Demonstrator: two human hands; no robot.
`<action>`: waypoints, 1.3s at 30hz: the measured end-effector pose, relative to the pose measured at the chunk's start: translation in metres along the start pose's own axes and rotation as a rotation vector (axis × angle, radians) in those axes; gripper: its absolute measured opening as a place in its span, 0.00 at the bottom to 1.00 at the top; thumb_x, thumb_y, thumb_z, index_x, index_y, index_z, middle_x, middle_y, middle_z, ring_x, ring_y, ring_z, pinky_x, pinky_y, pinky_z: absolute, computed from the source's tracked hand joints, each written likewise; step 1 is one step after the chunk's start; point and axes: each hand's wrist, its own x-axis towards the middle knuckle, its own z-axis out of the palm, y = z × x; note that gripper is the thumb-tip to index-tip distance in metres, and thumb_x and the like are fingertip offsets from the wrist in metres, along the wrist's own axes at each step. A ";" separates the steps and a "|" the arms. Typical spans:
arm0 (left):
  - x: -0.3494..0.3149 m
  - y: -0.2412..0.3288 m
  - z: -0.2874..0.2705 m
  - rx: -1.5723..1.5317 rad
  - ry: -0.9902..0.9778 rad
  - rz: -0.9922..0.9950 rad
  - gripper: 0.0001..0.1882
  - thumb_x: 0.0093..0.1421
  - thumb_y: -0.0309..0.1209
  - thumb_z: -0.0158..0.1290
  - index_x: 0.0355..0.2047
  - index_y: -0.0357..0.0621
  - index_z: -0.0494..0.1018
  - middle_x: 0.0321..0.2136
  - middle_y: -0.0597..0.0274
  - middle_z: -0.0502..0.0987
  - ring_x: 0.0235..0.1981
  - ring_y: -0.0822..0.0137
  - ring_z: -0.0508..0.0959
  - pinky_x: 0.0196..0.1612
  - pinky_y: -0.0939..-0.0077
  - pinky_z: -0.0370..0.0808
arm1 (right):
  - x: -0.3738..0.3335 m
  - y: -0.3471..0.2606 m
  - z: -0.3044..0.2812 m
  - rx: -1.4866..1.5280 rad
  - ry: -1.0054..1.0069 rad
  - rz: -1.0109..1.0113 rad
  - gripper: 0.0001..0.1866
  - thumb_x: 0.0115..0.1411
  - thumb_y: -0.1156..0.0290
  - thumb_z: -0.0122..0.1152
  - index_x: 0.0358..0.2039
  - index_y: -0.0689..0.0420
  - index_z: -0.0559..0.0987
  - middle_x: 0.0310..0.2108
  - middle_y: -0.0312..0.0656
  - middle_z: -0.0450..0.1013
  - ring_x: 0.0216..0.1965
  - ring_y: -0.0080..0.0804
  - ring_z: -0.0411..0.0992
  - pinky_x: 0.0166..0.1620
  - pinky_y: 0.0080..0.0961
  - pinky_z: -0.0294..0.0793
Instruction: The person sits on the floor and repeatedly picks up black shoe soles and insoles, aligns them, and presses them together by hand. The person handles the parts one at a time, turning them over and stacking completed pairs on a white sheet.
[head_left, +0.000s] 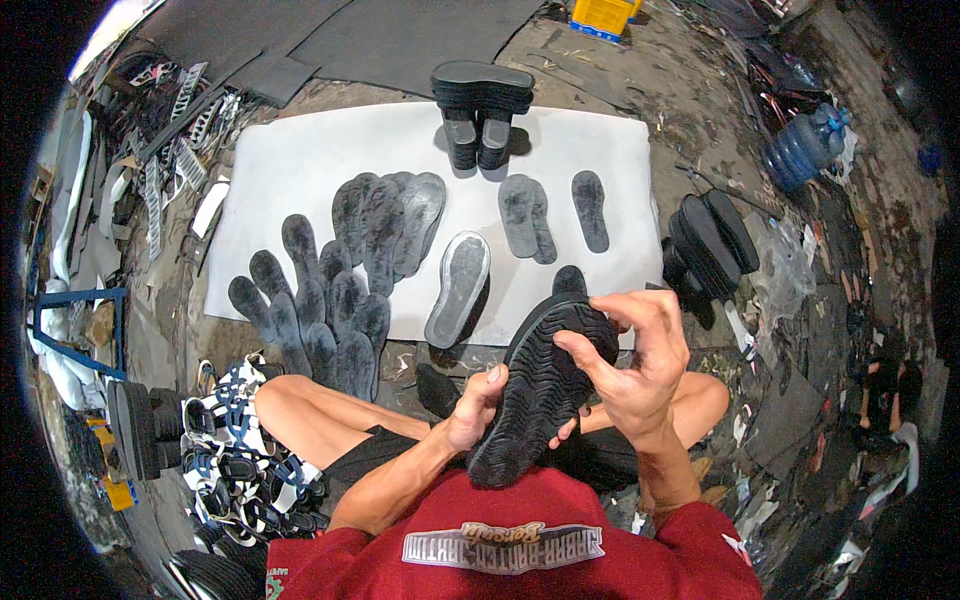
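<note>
Between my hands is a black shoe sole (540,390), tilted, with its wavy tread facing up. My left hand (474,412) grips its left edge near the lower end, thumb on the side and other fingers mostly hidden beneath. At the upper right end, the thumb and fingers of my right hand (635,365) pinch the rim. Just beyond, a grey-rimmed sole (460,290) lies on the white sheet (300,140). Several thin black insoles (385,225) overlap to its left; a pair (522,215) and a single insole (591,210) lie to its right.
Stacked soles (482,85) stand at the sheet's far edge, and more soles (712,240) are piled to the right. White-and-dark sandal straps (235,450) heap beside my left knee. A blue water jug (805,148) lies at right; a yellow crate (602,18) stands far back.
</note>
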 end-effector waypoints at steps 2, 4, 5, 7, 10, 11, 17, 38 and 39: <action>-0.003 0.004 0.005 -0.016 0.031 0.021 0.47 0.72 0.67 0.42 0.69 0.32 0.67 0.54 0.43 0.82 0.51 0.53 0.85 0.61 0.56 0.81 | -0.001 0.001 -0.001 0.014 0.004 -0.018 0.23 0.49 0.69 0.88 0.46 0.56 0.87 0.40 0.44 0.80 0.39 0.38 0.82 0.41 0.31 0.82; 0.002 0.004 0.003 -0.086 0.131 0.133 0.46 0.73 0.65 0.44 0.70 0.33 0.67 0.56 0.44 0.81 0.54 0.51 0.83 0.64 0.53 0.79 | -0.003 -0.003 0.005 0.060 -0.013 -0.044 0.24 0.49 0.69 0.88 0.45 0.56 0.87 0.41 0.44 0.80 0.40 0.38 0.82 0.43 0.31 0.83; 0.005 0.006 0.004 -0.121 0.182 0.189 0.45 0.73 0.63 0.46 0.70 0.33 0.66 0.57 0.44 0.81 0.55 0.50 0.83 0.66 0.51 0.78 | -0.004 -0.006 0.009 0.084 -0.021 -0.056 0.24 0.49 0.69 0.88 0.45 0.56 0.87 0.41 0.44 0.81 0.40 0.38 0.82 0.43 0.31 0.83; 0.010 0.019 0.017 0.034 0.248 0.186 0.48 0.69 0.65 0.50 0.74 0.37 0.62 0.65 0.44 0.75 0.62 0.50 0.79 0.67 0.52 0.75 | -0.007 -0.014 0.011 0.102 -0.040 -0.055 0.22 0.51 0.71 0.87 0.47 0.55 0.87 0.41 0.43 0.81 0.41 0.38 0.82 0.44 0.31 0.83; 0.014 0.034 0.035 0.084 0.088 0.224 0.47 0.72 0.59 0.49 0.77 0.38 0.54 0.67 0.46 0.71 0.64 0.55 0.78 0.69 0.58 0.73 | -0.011 -0.020 0.007 0.134 -0.048 -0.086 0.20 0.54 0.75 0.83 0.48 0.55 0.88 0.41 0.43 0.81 0.41 0.37 0.82 0.44 0.32 0.83; 0.007 0.034 0.036 0.081 0.100 0.199 0.46 0.72 0.59 0.48 0.77 0.38 0.54 0.67 0.46 0.71 0.65 0.55 0.77 0.70 0.59 0.72 | -0.012 -0.021 0.005 0.157 -0.071 -0.078 0.19 0.54 0.76 0.82 0.48 0.55 0.88 0.41 0.42 0.81 0.41 0.37 0.82 0.44 0.32 0.83; -0.004 0.026 0.050 0.097 0.077 0.198 0.48 0.69 0.61 0.48 0.75 0.35 0.56 0.67 0.46 0.70 0.67 0.55 0.74 0.73 0.58 0.68 | -0.023 -0.034 -0.003 0.237 -0.109 -0.044 0.19 0.54 0.79 0.81 0.47 0.58 0.88 0.41 0.43 0.81 0.40 0.37 0.81 0.45 0.33 0.84; -0.027 0.043 0.043 0.773 0.440 0.247 0.42 0.76 0.61 0.41 0.62 0.26 0.68 0.50 0.47 0.80 0.50 0.62 0.80 0.51 0.66 0.78 | -0.027 -0.052 0.021 0.222 -0.084 0.105 0.17 0.76 0.58 0.59 0.44 0.62 0.80 0.35 0.53 0.74 0.35 0.54 0.76 0.41 0.44 0.76; -0.020 0.038 0.053 0.856 0.549 0.376 0.37 0.78 0.58 0.40 0.55 0.29 0.71 0.43 0.51 0.80 0.43 0.64 0.79 0.46 0.67 0.77 | -0.024 -0.047 0.023 0.181 -0.089 0.077 0.17 0.77 0.58 0.58 0.42 0.62 0.79 0.33 0.52 0.74 0.33 0.54 0.76 0.38 0.44 0.76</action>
